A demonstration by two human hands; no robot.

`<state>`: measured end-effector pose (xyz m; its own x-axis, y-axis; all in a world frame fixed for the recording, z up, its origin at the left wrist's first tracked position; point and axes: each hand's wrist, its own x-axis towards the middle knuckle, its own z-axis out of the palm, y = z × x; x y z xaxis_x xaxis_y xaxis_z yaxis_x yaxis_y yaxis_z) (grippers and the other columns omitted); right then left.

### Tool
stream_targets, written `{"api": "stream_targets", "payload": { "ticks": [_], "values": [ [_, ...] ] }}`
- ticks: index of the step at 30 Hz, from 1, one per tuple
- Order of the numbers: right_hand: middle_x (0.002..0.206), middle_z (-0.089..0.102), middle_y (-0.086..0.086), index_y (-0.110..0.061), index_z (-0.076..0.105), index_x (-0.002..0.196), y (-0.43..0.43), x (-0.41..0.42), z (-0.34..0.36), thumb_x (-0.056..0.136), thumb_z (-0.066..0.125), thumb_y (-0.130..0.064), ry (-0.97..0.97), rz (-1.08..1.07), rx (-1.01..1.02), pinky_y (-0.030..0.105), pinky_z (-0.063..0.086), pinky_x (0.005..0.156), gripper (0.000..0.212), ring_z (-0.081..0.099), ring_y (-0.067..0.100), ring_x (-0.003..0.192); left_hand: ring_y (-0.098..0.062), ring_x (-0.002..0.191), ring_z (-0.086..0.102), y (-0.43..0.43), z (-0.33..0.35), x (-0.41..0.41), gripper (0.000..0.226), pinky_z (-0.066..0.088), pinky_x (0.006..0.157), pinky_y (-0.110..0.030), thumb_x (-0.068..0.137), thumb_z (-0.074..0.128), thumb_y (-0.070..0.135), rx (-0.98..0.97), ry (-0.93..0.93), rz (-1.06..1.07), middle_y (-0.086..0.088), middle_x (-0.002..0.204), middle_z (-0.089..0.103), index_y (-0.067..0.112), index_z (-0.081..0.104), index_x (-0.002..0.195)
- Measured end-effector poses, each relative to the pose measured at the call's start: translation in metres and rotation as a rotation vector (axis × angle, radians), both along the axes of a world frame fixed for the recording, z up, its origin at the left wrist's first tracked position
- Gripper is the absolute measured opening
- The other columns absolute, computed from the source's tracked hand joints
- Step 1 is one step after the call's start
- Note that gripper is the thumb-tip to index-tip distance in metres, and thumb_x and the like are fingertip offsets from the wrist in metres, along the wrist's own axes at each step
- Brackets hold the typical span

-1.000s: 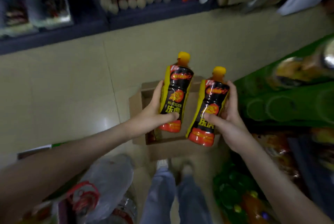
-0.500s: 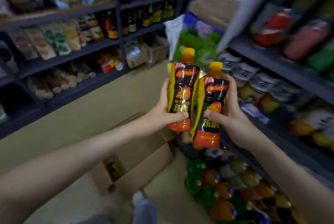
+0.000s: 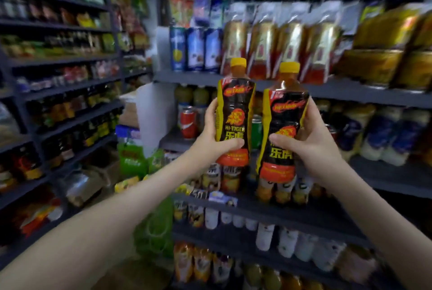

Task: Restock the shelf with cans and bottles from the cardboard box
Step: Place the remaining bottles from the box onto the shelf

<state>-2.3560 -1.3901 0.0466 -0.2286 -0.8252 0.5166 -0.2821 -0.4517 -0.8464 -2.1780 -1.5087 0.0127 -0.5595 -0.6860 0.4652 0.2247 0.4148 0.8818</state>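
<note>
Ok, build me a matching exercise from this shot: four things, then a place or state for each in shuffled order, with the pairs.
Things:
1. left hand
2. right hand
3. red can
4. blue cartons

Places or states:
A. beside the gold packs
B. grips the left bottle
C. stands left of both bottles
D. grips the right bottle

Pairs: 1-B, 2-D, 3-C, 4-A.

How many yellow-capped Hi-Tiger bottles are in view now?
2. One black-labelled, yellow-capped plastic bottle is in the left hand, the other bottle in the right hand. The blurred shelves may hide more.
</note>
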Motion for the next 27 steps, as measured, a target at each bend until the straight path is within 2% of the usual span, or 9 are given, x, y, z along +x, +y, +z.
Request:
{"api": "stream_targets", "payload": {
  "ticks": [2, 5, 7, 9, 12, 16, 21, 27],
  "values": [
    [0.118, 0.065, -0.013, -0.028, 0.036, 0.141, -0.001, -0.028, 0.020, 0.066, 0.077, -0.018, 0.002, -0.091, -0.076, 0.028, 0.055, 0.082, 0.086, 0.064, 0.009, 0.106, -0.007, 0.117, 0.056, -0.017, 0.029, -0.027, 0.102, 0.047, 0.100, -0.040, 0.060, 0.077, 0.032, -0.048, -0.001, -0.063, 0.014, 0.133, 0.044, 0.043, 0.012, 0.137],
    [0.121, 0.064, -0.007, -0.024, 0.038, 0.141, -0.007, -0.076, 0.052, 0.066, 0.078, -0.017, 0.017, -0.204, -0.174, 0.029, 0.054, 0.082, 0.085, 0.064, 0.011, 0.107, -0.008, 0.112, 0.060, -0.040, 0.057, -0.065, 0.108, 0.053, 0.089, -0.032, 0.059, 0.080, 0.031, -0.110, -0.022, -0.150, 0.009, 0.134, 0.045, 0.045, 0.010, 0.140],
    [0.125, 0.062, -0.002, -0.021, 0.038, 0.140, -0.011, -0.097, 0.072, 0.068, 0.078, -0.014, 0.039, -0.231, -0.202, 0.032, 0.053, 0.084, 0.083, 0.063, 0.012, 0.109, -0.008, 0.109, 0.060, -0.048, 0.070, -0.081, 0.106, 0.054, 0.083, -0.027, 0.064, 0.078, 0.019, -0.101, 0.019, -0.172, 0.004, 0.134, 0.047, 0.041, 0.010, 0.142],
    [0.127, 0.060, 0.000, -0.019, 0.036, 0.141, -0.017, -0.121, 0.089, 0.072, 0.077, -0.009, 0.060, -0.295, -0.249, 0.033, 0.053, 0.088, 0.080, 0.062, 0.013, 0.111, -0.011, 0.108, 0.061, -0.060, 0.082, -0.102, 0.102, 0.054, 0.083, -0.030, 0.066, 0.075, 0.016, -0.096, 0.064, -0.201, 0.001, 0.130, 0.050, 0.040, 0.013, 0.142],
    [0.126, 0.060, -0.002, -0.020, 0.035, 0.141, -0.023, -0.156, 0.106, 0.076, 0.076, -0.005, 0.084, -0.376, -0.293, 0.033, 0.053, 0.089, 0.079, 0.062, 0.011, 0.110, -0.022, 0.118, 0.057, -0.072, 0.103, -0.131, 0.112, 0.052, 0.091, -0.045, 0.055, 0.086, 0.031, -0.128, 0.078, -0.209, -0.005, 0.135, 0.047, 0.043, 0.016, 0.142],
    [0.123, 0.061, -0.004, -0.028, 0.037, 0.139, -0.033, -0.195, 0.120, 0.073, 0.082, -0.016, 0.133, -0.438, -0.258, 0.046, 0.051, 0.093, 0.081, 0.062, 0.014, 0.110, -0.018, 0.111, 0.062, -0.072, 0.125, -0.163, 0.106, 0.055, 0.085, -0.038, 0.063, 0.080, 0.021, -0.162, 0.130, -0.239, -0.003, 0.130, 0.052, 0.040, 0.013, 0.143],
    [0.124, 0.059, -0.004, -0.027, 0.027, 0.145, -0.063, -0.226, 0.117, 0.073, 0.081, -0.013, 0.073, -0.382, -0.147, 0.047, 0.050, 0.093, 0.091, 0.061, 0.018, 0.110, -0.020, 0.112, 0.062, -0.069, 0.130, -0.194, 0.104, 0.054, 0.088, -0.044, 0.063, 0.079, 0.029, -0.201, 0.188, -0.176, -0.001, 0.127, 0.055, 0.037, 0.015, 0.145],
    [0.126, 0.058, 0.001, -0.028, 0.027, 0.144, -0.109, -0.248, 0.113, 0.072, 0.081, -0.012, 0.076, -0.312, -0.073, 0.055, 0.049, 0.094, 0.091, 0.058, 0.025, 0.114, -0.018, 0.102, 0.067, -0.070, 0.136, -0.207, 0.105, 0.057, 0.074, -0.037, 0.060, 0.078, 0.027, -0.144, 0.259, -0.119, -0.001, 0.119, 0.058, 0.031, 0.015, 0.144]
  ]
}}
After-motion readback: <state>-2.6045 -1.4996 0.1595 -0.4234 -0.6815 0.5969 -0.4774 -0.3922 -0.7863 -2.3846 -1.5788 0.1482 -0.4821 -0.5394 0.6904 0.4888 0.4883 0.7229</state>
